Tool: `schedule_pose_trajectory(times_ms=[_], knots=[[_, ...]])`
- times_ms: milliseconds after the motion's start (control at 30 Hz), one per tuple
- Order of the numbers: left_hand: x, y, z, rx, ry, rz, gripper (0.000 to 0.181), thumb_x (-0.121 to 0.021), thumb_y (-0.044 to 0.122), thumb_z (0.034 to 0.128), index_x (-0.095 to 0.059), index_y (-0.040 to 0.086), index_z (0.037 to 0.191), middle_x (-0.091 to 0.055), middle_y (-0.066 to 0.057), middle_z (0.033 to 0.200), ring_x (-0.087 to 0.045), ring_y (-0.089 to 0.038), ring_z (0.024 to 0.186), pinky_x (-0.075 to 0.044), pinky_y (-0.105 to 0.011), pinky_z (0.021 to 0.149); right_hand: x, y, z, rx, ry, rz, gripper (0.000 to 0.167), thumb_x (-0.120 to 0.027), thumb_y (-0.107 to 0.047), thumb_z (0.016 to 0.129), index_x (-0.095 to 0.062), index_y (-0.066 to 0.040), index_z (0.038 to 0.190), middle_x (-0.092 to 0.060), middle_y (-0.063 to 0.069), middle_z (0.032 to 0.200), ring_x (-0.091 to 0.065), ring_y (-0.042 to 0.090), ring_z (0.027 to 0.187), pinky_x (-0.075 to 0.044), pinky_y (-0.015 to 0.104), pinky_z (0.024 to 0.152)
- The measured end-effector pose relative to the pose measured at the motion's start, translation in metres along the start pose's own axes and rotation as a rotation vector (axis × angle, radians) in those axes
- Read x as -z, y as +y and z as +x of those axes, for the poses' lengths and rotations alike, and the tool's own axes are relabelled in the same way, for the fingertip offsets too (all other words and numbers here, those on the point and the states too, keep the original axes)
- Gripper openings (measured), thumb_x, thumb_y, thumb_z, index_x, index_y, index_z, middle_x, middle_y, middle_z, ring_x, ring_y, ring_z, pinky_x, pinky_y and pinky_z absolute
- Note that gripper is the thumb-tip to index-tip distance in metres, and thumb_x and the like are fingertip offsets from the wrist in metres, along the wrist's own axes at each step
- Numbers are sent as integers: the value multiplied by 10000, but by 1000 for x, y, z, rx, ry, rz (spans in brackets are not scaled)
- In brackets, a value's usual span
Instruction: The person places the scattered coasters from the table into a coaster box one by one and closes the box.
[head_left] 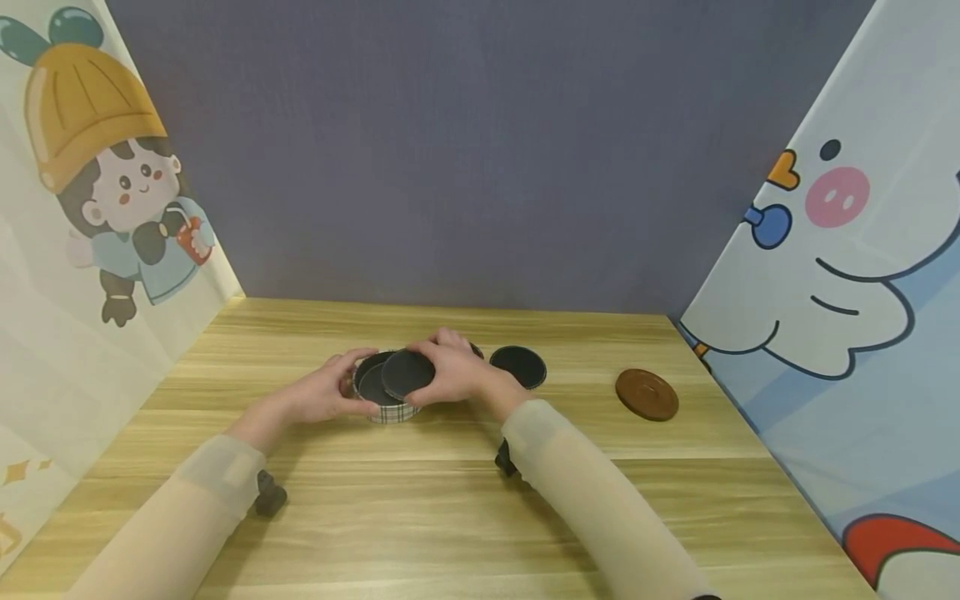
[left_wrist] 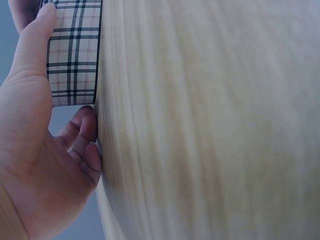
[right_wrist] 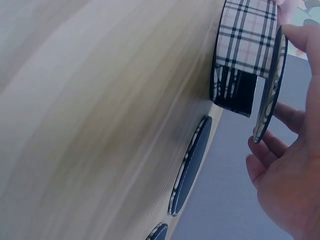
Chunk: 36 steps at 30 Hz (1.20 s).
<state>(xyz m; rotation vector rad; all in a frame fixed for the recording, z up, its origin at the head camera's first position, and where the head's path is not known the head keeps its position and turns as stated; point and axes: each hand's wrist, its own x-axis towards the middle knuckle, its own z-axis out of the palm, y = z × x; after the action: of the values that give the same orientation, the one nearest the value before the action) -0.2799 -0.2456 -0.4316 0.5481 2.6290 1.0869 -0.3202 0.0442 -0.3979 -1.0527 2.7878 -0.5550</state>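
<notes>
We see a round black coaster (head_left: 406, 377) with a plaid edge over the open top of the plaid round holder (head_left: 392, 413); we cannot tell whether they touch. Our right hand (head_left: 456, 372) pinches that coaster by its edge — our left hand (head_left: 328, 392) grips the holder's side, thumb on the plaid wall. Just right of our right hand, another black coaster (head_left: 517, 367) lies flat on the bench (head_left: 390, 517); farther right lies a brown disc (head_left: 647, 394).
</notes>
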Motion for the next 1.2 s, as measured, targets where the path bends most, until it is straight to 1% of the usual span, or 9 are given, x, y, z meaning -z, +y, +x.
schedule_pose_trajectory(times_ms=[200, 433, 700, 867, 1200], knots=[[1, 2, -2, 10, -6, -2, 1074, -885, 476, 932, -235, 191, 1739, -429, -251, 1448, -593, -329, 1178, -520, -491, 997, -4, -7, 6, -2, 2, 5, 936, -863, -575, 840, -516, -238, 1641, -478, 45, 1424, -421, 222, 1309, -349, 449, 1169], [0, 3, -3, 20, -9, -6, 1070, -886, 472, 933, -239, 189, 1737, -418, -254, 1461, -593, -342, 1200, -521, -479, 999, -11, -13, 14, -1, -7, -14, 920, -859, -593, 850, -520, -260, 1638, -480, 35, 1454, -420, 206, 1328, -357, 414, 1137], [-1, 1, -2, 9, 4, -2, 1060, -888, 473, 931, -256, 188, 1732, -422, -262, 1471, -596, -352, 1227, -505, -522, 1043, -11, -16, 16, -11, -13, -9, 919, -858, -593, 849, -520, -271, 1640, -485, 31, 1486, -416, 207, 1361, -351, 422, 1155], [-1, 1, -2, 9, 9, 10, 1056, -889, 481, 928, -262, 201, 1730, -423, -267, 1488, -597, -353, 1238, -506, -548, 1057, -12, -16, 17, 3, -16, -1, 904, -865, -579, 865, -525, -260, 1639, -487, 35, 1507, -413, 217, 1389, -352, 441, 1169], [0, 3, -3, -3, 5, -10, 1036, -891, 456, 934, -271, 208, 1726, -403, -276, 1508, -607, -356, 1241, -502, -536, 1055, -11, -17, 19, 12, -32, 21, 914, -874, -591, 863, -519, -274, 1643, -483, 43, 1531, -406, 229, 1417, -349, 451, 1183]])
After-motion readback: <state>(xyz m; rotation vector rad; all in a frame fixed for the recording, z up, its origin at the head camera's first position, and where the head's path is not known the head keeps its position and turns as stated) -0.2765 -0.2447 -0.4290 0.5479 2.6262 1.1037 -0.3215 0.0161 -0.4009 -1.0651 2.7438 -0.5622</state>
